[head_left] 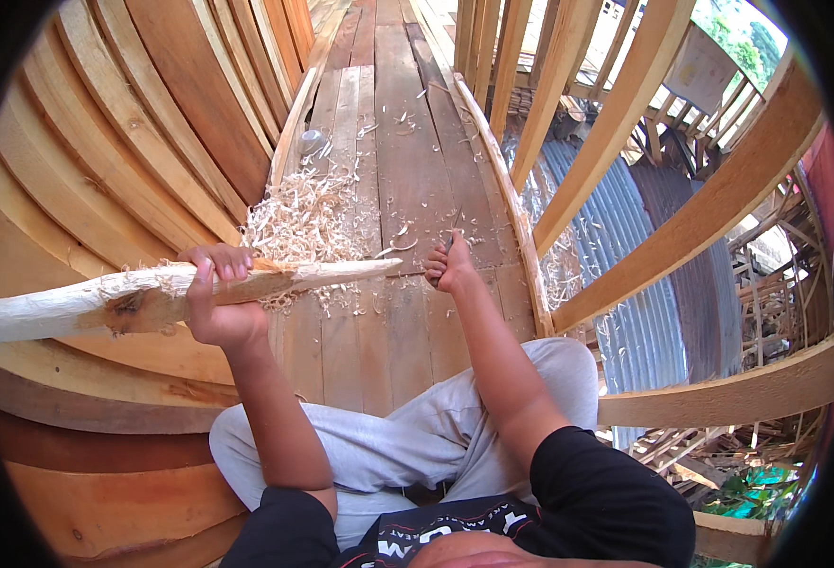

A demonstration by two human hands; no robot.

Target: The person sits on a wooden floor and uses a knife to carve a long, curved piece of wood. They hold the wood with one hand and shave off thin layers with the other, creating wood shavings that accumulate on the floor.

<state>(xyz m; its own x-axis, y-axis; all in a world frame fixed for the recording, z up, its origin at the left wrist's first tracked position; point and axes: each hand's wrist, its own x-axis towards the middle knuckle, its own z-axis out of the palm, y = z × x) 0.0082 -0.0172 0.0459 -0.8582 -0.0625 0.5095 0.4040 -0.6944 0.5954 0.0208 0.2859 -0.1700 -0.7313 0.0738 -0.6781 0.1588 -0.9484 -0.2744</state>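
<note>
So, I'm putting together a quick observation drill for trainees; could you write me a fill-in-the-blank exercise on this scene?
1. The left hand grips the pale wooden pole, whose tapered tip points to the picture's ____ side.
2. With the right hand apart from it, the number of hands gripping the pole is ____.
3. The trousers are light grey, but the sleeves are ____.

Missing words: right; one; black.

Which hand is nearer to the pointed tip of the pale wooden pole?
Right. The right hand is just right of the pointed tip, apart from it; the left hand grips the pole farther to the tip's left.
</note>
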